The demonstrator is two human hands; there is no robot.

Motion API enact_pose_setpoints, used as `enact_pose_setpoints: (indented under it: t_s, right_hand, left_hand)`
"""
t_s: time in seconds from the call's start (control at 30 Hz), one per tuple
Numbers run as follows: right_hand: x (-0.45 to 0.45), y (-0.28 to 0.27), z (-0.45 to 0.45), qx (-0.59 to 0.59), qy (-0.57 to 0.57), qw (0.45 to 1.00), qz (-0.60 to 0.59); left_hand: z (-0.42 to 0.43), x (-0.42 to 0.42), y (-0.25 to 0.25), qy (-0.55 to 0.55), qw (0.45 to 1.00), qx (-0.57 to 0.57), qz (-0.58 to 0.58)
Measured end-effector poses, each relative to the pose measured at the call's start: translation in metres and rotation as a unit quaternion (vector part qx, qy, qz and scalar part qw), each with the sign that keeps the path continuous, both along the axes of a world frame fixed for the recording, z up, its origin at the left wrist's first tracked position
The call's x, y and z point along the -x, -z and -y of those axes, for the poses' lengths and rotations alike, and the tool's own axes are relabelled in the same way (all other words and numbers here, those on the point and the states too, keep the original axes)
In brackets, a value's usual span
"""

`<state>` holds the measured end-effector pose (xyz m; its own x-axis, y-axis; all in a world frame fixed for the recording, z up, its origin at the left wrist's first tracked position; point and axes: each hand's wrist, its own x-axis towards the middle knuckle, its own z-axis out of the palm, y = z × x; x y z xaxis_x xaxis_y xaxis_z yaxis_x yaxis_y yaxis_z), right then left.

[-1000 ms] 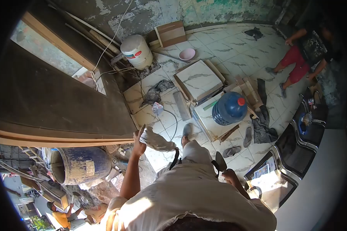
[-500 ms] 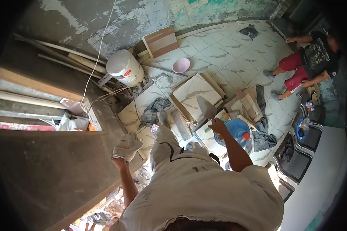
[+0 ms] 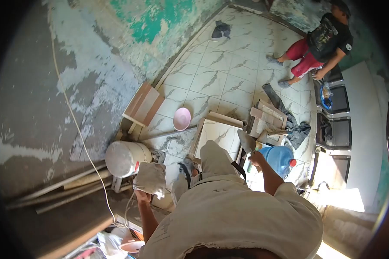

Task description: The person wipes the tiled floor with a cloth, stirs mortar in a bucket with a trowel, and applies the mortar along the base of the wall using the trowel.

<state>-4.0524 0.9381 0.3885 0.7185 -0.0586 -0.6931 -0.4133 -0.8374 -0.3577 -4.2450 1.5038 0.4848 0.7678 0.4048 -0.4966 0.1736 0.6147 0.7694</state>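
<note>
the left hand (image 3: 143,197) is held out at left of centre, its forearm rising steeply from the bottom of the frame. a pale, dirt-stained, cloth-like bundle (image 3: 150,179) is gripped by it from below; most of the fingers are hidden, so their exact closure around the folds cannot be told.

the right hand (image 3: 256,159) is raised at right of centre, its forearm slanted up and leftward from the beige sleeve (image 3: 291,200). its fingers are curled around the handle of a grey metal trowel (image 3: 247,141), whose blade is pointed toward the top of the frame; the handle is largely covered by the fist.

the translucent blue plastic water jug with a red cap (image 3: 278,159) is partly hidden behind the right hand and forearm. the grey-veined white square tile (image 3: 220,134), near the centre, is partly covered by a raised trouser leg (image 3: 215,160). at lower left, a cluttered heap (image 3: 112,244) is cut off by the frame edge and is hard to make out.
</note>
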Motion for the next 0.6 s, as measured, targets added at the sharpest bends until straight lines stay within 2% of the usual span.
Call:
enact_pose_setpoints:
  t_s: [0.03, 0.1, 0.17, 0.23, 0.27, 0.3, 0.37, 0.43, 0.47, 0.5, 0.53, 0.57, 0.6]
  right_hand:
    - [0.001, -0.020, -0.008, -0.052, 0.095, 0.994, 0.005]
    - [-0.005, -0.047, -0.028, -0.123, 0.279, 0.948, -0.087]
    - [-0.006, -0.034, -0.036, -0.163, 0.340, 0.921, -0.093]
    - [-0.013, -0.003, -0.040, -0.199, 0.391, 0.893, -0.104]
    - [-0.020, 0.015, -0.043, -0.175, 0.370, 0.906, -0.111]
    - [-0.029, 0.026, -0.047, -0.157, 0.349, 0.916, -0.124]
    - [-0.041, 0.097, -0.045, -0.122, 0.337, 0.930, -0.079]
    - [-0.085, 0.092, -0.064, -0.052, 0.309, 0.947, -0.075]
    - [-0.123, 0.057, -0.080, -0.027, 0.204, 0.976, -0.072]
    - [-0.162, 0.041, -0.090, -0.048, 0.209, 0.972, -0.093]
    - [-0.185, 0.081, -0.082, -0.020, 0.064, 0.995, -0.068]
    - [-0.207, 0.142, -0.068, 0.012, -0.081, 0.996, -0.034]
    - [-0.238, 0.223, -0.058, 0.032, -0.089, 0.995, -0.021]
  left_hand:
    - [-0.021, -0.018, 0.010, 0.017, 1.000, 0.000, 0.000]
    - [-0.055, -0.067, 0.027, -0.001, 0.999, 0.052, -0.001]
    - [-0.064, -0.123, 0.010, 0.042, 0.998, 0.051, 0.023]
    - [-0.078, -0.169, 0.012, 0.005, 0.999, 0.034, -0.003]
    - [-0.085, -0.190, 0.015, 0.044, 0.998, 0.024, 0.034]
    - [-0.088, -0.211, 0.014, 0.042, 0.999, 0.011, 0.021]
    - [-0.081, -0.261, 0.001, 0.042, 0.998, 0.020, 0.047]
    - [-0.074, -0.319, -0.010, 0.056, 0.994, 0.088, 0.039]
    - [-0.073, -0.352, -0.007, 0.101, 0.987, 0.100, 0.073]
    - [-0.075, -0.386, -0.001, 0.128, 0.988, 0.061, 0.066]
    - [-0.071, -0.424, -0.002, 0.138, 0.986, 0.060, 0.071]
    - [-0.063, -0.470, -0.007, 0.149, 0.984, 0.057, 0.083]
    - [-0.053, -0.515, -0.017, 0.126, 0.986, 0.089, 0.066]
